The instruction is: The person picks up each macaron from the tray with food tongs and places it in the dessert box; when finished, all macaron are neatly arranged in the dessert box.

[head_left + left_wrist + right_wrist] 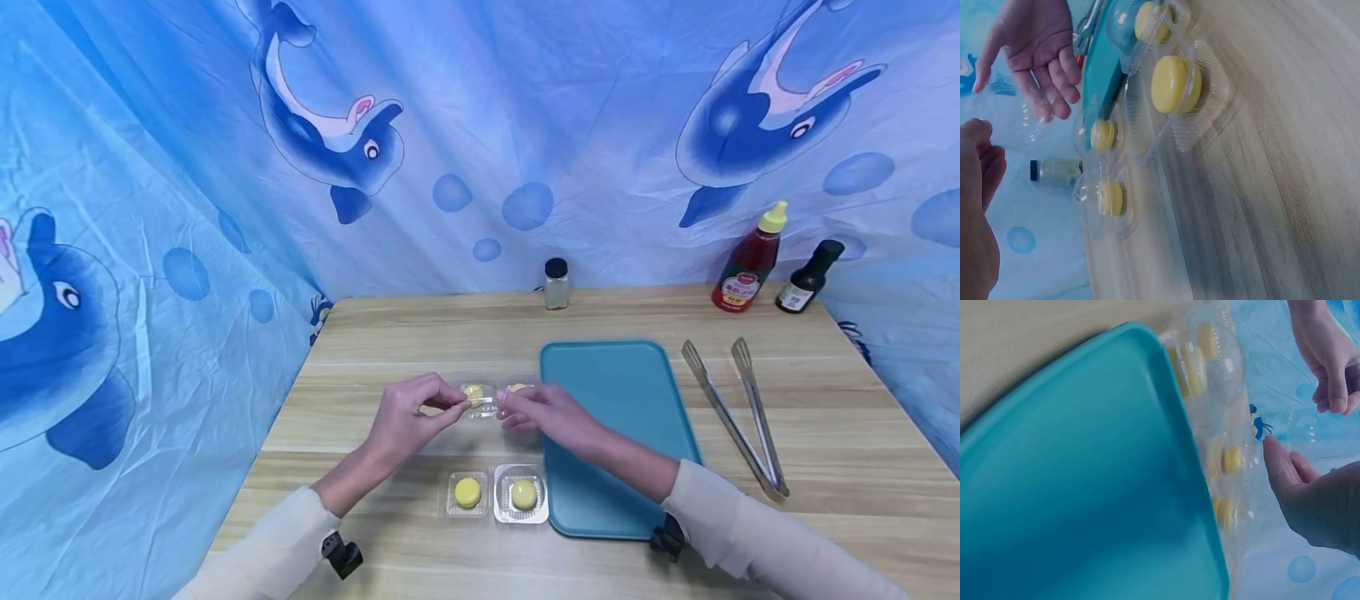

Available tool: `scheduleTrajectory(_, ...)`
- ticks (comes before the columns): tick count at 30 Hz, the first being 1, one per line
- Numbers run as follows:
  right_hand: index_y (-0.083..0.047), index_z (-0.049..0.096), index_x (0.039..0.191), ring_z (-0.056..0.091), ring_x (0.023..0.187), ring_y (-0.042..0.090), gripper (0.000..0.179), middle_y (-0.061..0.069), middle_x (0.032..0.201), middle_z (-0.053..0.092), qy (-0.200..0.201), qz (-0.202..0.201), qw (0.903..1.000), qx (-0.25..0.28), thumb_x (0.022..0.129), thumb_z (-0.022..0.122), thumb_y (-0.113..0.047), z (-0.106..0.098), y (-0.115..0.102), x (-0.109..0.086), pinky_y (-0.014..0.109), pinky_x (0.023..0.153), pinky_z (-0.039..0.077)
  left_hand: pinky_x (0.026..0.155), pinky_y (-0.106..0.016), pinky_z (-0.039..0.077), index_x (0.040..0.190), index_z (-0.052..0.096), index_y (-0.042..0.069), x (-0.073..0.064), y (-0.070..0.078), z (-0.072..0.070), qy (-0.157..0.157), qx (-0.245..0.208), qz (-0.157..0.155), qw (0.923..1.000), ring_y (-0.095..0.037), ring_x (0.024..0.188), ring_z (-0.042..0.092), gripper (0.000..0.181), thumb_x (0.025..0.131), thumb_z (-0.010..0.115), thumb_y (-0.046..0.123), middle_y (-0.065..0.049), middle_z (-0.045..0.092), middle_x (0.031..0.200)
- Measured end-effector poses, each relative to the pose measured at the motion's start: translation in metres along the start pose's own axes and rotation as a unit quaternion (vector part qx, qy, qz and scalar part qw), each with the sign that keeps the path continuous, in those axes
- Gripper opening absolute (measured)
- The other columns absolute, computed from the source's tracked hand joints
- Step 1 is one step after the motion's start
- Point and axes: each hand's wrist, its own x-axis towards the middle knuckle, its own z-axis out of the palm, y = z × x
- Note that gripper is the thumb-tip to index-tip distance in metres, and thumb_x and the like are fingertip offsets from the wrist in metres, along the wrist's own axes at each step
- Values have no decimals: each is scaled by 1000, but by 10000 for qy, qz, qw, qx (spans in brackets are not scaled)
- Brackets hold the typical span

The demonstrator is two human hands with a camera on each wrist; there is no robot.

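Fingertips of my left hand (417, 414) pinch one edge of a clear plastic piece (483, 406), held above the table between both hands. A round molded shape shows in this plastic piece (1011, 119) in the left wrist view. My right hand (551, 417) is at its other side; its palm and loosely extended fingers show in the left wrist view. Whether those fingers touch the plastic I cannot tell. Below and behind lie yellow macarons in clear plastic cases, including a front-left macaron (468, 492) and a front-right macaron (523, 495). The hands partly hide the back macarons.
A teal tray (615, 467) lies beneath my right forearm. Metal tongs (738, 421) lie spread to its right. Along the back stand a small black-capped jar (557, 285), a red sauce bottle (748, 262) and a dark bottle (808, 279), before a blue dolphin-print curtain (480, 125).
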Motion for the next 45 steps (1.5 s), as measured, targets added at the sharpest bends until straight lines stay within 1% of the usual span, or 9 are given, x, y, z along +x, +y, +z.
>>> scheduleTrajectory(3, 3, 70, 129, 72, 115, 33, 59, 17, 123, 75, -109, 164, 9998, 51, 105, 62, -50, -1, -1, 0, 52, 114, 50, 75, -19, 63, 94, 77, 12, 0, 1, 0, 61, 232, 277, 9993, -13, 79, 76, 25, 81, 88, -7, 1, 78, 90)
scheduleTrajectory(6, 1, 70, 132, 71, 117, 37, 55, 16, 122, 75, -16, 178, 9997, 164, 103, 67, -46, -1, -2, 1, 55, 115, 47, 78, -20, 63, 98, 77, 11, 0, 1, -1, -26, 329, 315, 9990, -13, 84, 77, 23, 83, 89, -2, 1, 78, 94)
scheduleTrajectory(11, -6, 70, 135, 69, 119, 29, 53, 9, 126, 75, 423, 33, 9991, 60, 96, 79, -41, 0, 0, 1, 50, 111, 52, 88, -26, 63, 114, 76, 9, -4, -3, -5, -432, 204, -322, 9983, -16, 99, 76, 30, 87, 88, 10, 1, 78, 111)
scheduleTrajectory(16, -1, 64, 142, 67, 126, 30, 62, 13, 136, 70, 525, -357, 9980, 30, 92, 86, -31, 1, 1, 0, 41, 107, 56, 99, -33, 60, 136, 70, 14, -6, -5, -9, -876, 10, -1118, 9899, -18, 115, 73, 45, 93, 84, 20, -1, 74, 131)
scheduleTrajectory(22, -6, 65, 142, 66, 128, 32, 64, 14, 139, 68, 518, -856, 9946, -276, 87, 91, -27, 2, 3, -1, 53, 110, 52, 107, -39, 56, 145, 64, 11, -6, -7, -13, -1330, -440, -1503, 9787, -24, 124, 69, 59, 91, 86, 19, -5, 67, 143)
scheduleTrajectory(26, -8, 66, 142, 65, 129, 33, 67, 12, 140, 68, 490, -1161, 9904, -563, 84, 93, -26, 3, 5, -1, 59, 111, 50, 109, -42, 55, 145, 63, 11, -7, -8, -17, -1533, -345, -1368, 9781, -23, 124, 68, 64, 88, 90, 22, -3, 67, 143)
scheduleTrajectory(30, -7, 66, 142, 64, 131, 35, 70, 12, 142, 67, 417, -1464, 9828, -1047, 81, 95, -25, 5, 7, -3, 55, 112, 50, 106, -44, 56, 144, 64, 13, -10, -10, -20, -1683, 174, -913, 9814, -21, 121, 68, 69, 84, 93, 33, 0, 68, 141)
scheduleTrajectory(36, -8, 66, 143, 65, 129, 29, 74, 8, 144, 66, 311, -1893, 9595, -2064, 79, 97, -28, 10, 11, -6, 43, 110, 54, 105, -46, 58, 141, 66, 12, -16, -12, -22, -1802, 836, -98, 9800, -22, 124, 67, 75, 79, 94, 45, 0, 68, 140)
scheduleTrajectory(45, -3, 68, 139, 66, 128, 28, 77, 11, 138, 70, 292, -2256, 9261, -3011, 75, 99, -33, 25, 17, -13, 45, 109, 55, 108, -42, 55, 140, 66, 11, -32, -13, -21, -2103, 1102, 339, 9708, -22, 128, 65, 79, 79, 92, 53, -1, 67, 140)
